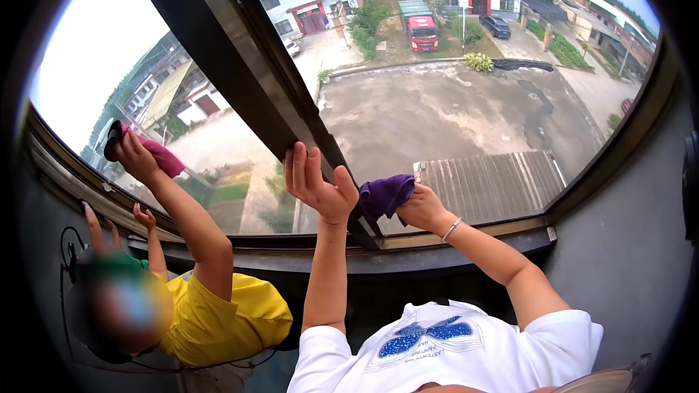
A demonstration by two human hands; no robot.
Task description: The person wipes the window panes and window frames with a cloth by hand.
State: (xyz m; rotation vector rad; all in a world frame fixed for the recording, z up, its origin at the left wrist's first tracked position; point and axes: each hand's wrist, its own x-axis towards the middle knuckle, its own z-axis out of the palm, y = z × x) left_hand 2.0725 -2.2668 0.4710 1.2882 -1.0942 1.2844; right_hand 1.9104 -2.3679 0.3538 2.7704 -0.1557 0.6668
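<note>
My right hand (424, 208) grips a bunched purple cloth (387, 196) at the lower part of the window, beside the dark middle frame bar (273, 76). A silver bangle (452, 229) circles that wrist. My left hand (320, 185) is raised with fingers stretched out and palm partly turned up. Its fingertips are at the frame bar; whether they press on it I cannot tell. Nothing is in that hand. The window glass (451, 113) spreads beyond both hands.
At left, a person in a yellow shirt (229, 316) holds a pink cloth (162, 156) up to the left pane. Another person's small hand (145, 216) is near the sill. The window sill (466, 249) runs below the glass, and a grey wall (619, 211) stands at right.
</note>
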